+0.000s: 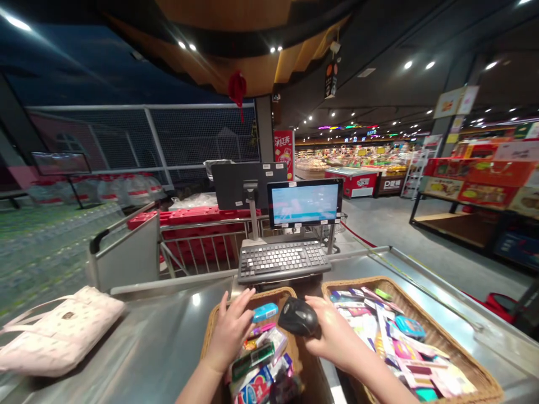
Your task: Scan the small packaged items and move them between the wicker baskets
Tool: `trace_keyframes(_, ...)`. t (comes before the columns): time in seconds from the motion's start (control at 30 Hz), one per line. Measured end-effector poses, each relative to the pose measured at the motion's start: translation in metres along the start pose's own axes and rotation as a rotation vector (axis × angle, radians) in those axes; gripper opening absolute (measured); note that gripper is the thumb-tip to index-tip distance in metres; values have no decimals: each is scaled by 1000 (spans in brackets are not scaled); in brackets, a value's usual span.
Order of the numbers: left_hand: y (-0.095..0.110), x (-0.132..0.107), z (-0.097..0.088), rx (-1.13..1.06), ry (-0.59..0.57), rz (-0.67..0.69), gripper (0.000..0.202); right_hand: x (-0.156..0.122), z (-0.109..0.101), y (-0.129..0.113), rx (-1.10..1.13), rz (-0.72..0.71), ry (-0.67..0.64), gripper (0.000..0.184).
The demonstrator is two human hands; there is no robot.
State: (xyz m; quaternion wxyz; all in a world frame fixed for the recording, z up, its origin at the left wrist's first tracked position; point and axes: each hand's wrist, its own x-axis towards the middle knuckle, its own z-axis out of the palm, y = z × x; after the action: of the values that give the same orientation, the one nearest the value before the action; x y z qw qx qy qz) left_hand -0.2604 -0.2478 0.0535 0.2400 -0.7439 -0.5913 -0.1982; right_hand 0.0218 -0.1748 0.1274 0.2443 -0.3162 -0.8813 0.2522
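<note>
Signs: only 2 legible, both far off
Red poster (pixel 284 151) by pillar, upper mid: 冰红茶 (iced tea). Dark board (pixel 391 184), right of ctr: "P" + 促销 (promo), approx. Red freezer front (pixel 351 182) & basket pkgs (pixel 362 320): print too small/blurred.

Left hand (pixel 231 332), open, just beside a blue packet (pixel 265 312) lying on small packaged goods (pixel 256 365) in a wicker basket (pixel 269 293); right hand (pixel 332 331) gripping a black handheld device (pixel 298 317) beside a second wicker basket (pixel 357 283) of flat retail packets (pixel 379 331). Both baskets stand on a steel bench (pixel 168 331), with a pale pink handbag (pixel 59 336) to the left, and a keyboard (pixel 282 261) and monitor (pixel 305 203) ahead. Shelves of boxed goods (pixel 475 179) stand well off to the right.
</note>
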Motion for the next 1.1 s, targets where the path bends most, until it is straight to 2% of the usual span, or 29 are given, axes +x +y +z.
trace_keyframes(0.17,-5,-27,9,-83,-182,58,9,0,24,-6,9,27,-32,43)
trace_keyframes(0.27,-8,-38,21,-174,-288,71,15,1,36,-8,13,30,-41,46)
trace_keyframes(0.43,-5,-50,38,-232,-465,-34,27,4,49,-11,-22,52,-63,38)
trace_keyframes(0.57,2,-50,33,-265,-640,-69,28,5,50,-14,-16,74,-95,24)
trace_keyframes(0.63,5,-46,26,-277,-679,-97,31,3,49,-15,-1,91,-96,24)
trace_keyframes(0.73,12,-31,19,-305,-650,-129,30,-2,45,-14,11,121,-82,30)
trace_keyframes(0.87,23,1,23,-351,-524,-23,39,-11,26,-9,32,120,-25,38)
trace_keyframes(0.97,37,32,35,-352,-399,56,34,-23,0,-2,56,117,55,41)
trace_keyframes(1.1,65,80,53,-353,-278,104,30,-41,-46,14,41,136,160,41)
